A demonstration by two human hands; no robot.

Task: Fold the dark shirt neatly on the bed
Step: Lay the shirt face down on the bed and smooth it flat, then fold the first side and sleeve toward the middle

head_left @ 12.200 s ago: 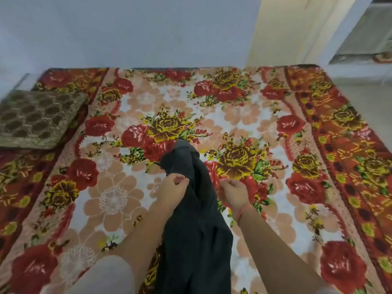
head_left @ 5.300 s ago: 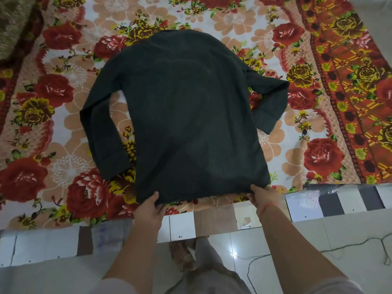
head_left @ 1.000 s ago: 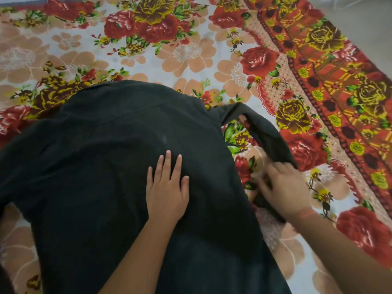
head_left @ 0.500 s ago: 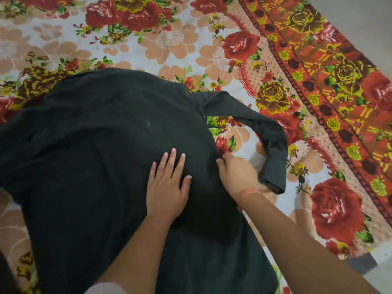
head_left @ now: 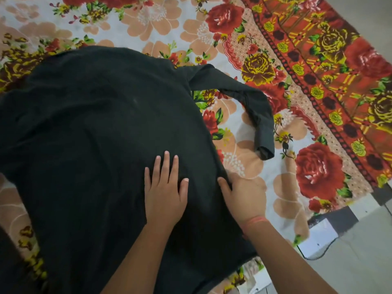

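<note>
The dark shirt lies spread flat on the bed, its back facing up. Its right sleeve curls out to the right, with the cuff resting on the sheet. My left hand presses flat on the shirt's body with its fingers apart. My right hand is at the shirt's right side edge, the thumb on top of the fabric and the fingers under the edge. The shirt's left sleeve and hem run out of view.
A floral red, peach and white sheet covers the bed, with a patterned red border along the right. At the lower right are the bed's edge and the pale floor, where a thin dark cable lies.
My right hand has let go of the right sleeve and come back to the shirt's side edge. The sleeve now lies loose on the sheet. My left hand stays flat on the shirt.
</note>
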